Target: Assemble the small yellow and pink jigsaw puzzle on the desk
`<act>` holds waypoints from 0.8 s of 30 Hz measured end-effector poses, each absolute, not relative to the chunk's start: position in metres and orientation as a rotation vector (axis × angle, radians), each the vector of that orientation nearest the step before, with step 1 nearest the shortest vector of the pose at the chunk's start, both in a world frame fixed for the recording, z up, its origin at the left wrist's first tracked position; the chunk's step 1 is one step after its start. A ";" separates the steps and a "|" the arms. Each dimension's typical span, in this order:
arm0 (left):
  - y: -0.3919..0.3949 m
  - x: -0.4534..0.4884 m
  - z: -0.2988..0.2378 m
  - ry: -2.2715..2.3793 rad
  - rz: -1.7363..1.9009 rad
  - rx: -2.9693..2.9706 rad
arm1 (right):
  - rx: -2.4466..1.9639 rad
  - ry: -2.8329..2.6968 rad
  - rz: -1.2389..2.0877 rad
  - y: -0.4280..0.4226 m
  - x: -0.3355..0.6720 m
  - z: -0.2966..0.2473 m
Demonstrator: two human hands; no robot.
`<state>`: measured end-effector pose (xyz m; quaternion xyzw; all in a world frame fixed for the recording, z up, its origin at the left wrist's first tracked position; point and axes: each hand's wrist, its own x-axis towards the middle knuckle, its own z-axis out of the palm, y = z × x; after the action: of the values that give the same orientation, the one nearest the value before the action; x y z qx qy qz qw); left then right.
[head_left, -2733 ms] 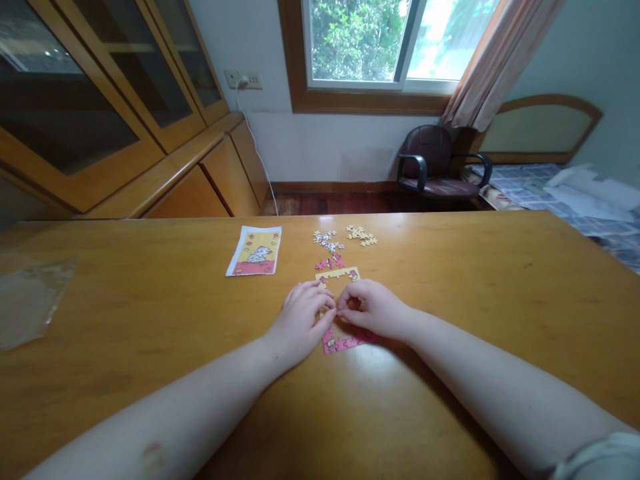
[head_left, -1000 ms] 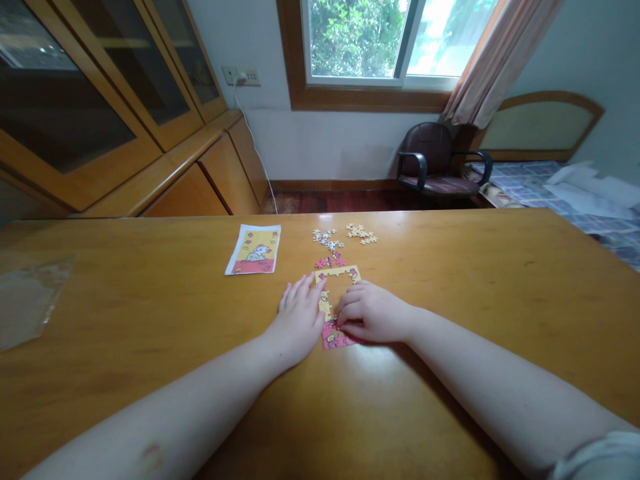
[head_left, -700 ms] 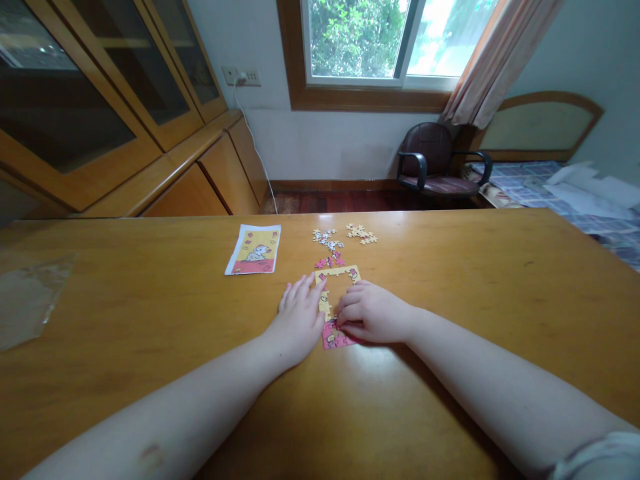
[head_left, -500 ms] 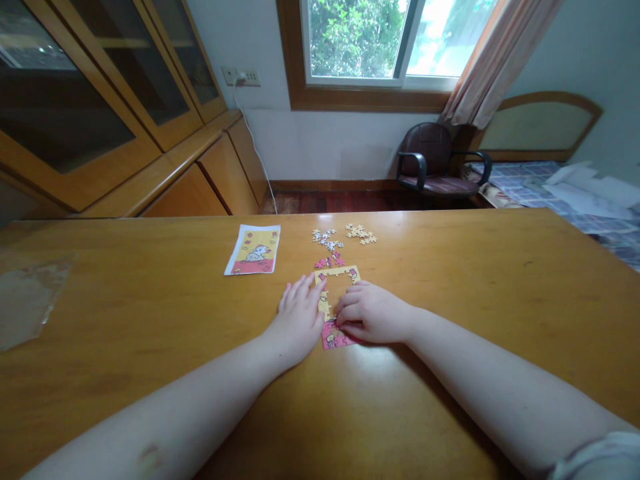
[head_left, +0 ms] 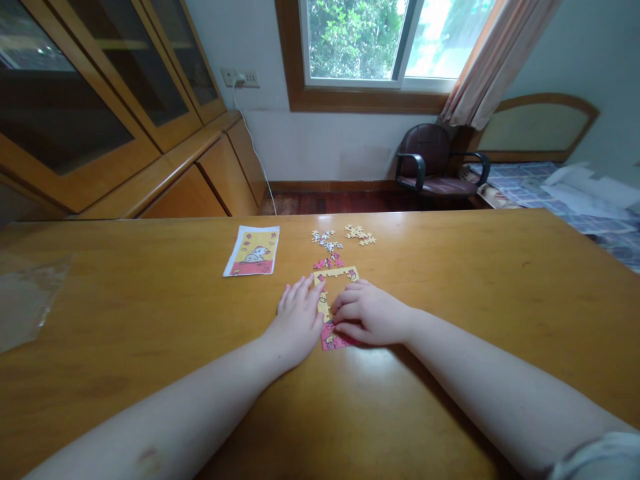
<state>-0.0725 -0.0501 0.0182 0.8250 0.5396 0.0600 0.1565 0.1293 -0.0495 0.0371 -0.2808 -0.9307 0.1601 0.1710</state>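
A partly built jigsaw frame (head_left: 336, 274), yellow at the top and pink at the bottom, lies on the wooden table (head_left: 450, 280). My left hand (head_left: 297, 320) rests flat with fingers stretched out along the frame's left edge. My right hand (head_left: 367, 313) lies over the frame's right and lower part, fingers loosely curled and pressing down on the pieces. Loose pieces lie beyond the frame: pink ones (head_left: 327, 262), white ones (head_left: 325, 239) and yellow ones (head_left: 360, 234).
A picture card (head_left: 253, 250) showing the finished puzzle lies to the left of the pieces. A clear plastic bag (head_left: 25, 300) sits at the table's left edge. Behind the table are wooden cabinets, a dark armchair (head_left: 433, 167) and a window.
Since 2.7 s ago my left hand has gone from a pinch with the right hand to lying flat beside the frame. My right hand has dropped onto the frame's lower part.
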 end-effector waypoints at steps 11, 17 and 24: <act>-0.050 -0.073 0.020 1.512 0.177 2.380 | -1.460 -2.359 0.395 -0.033 0.137 0.023; -0.050 -0.071 0.022 1.516 0.141 2.350 | -1.484 -2.387 0.553 -0.026 0.143 0.020; -0.050 -0.072 0.020 1.506 0.169 2.368 | -1.567 -2.353 0.502 -0.023 0.141 0.020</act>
<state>-0.0720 -0.0500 0.0200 0.8309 0.5284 0.0592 0.1643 0.1405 -0.0230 0.0203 -0.5407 -0.8121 0.1733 0.1346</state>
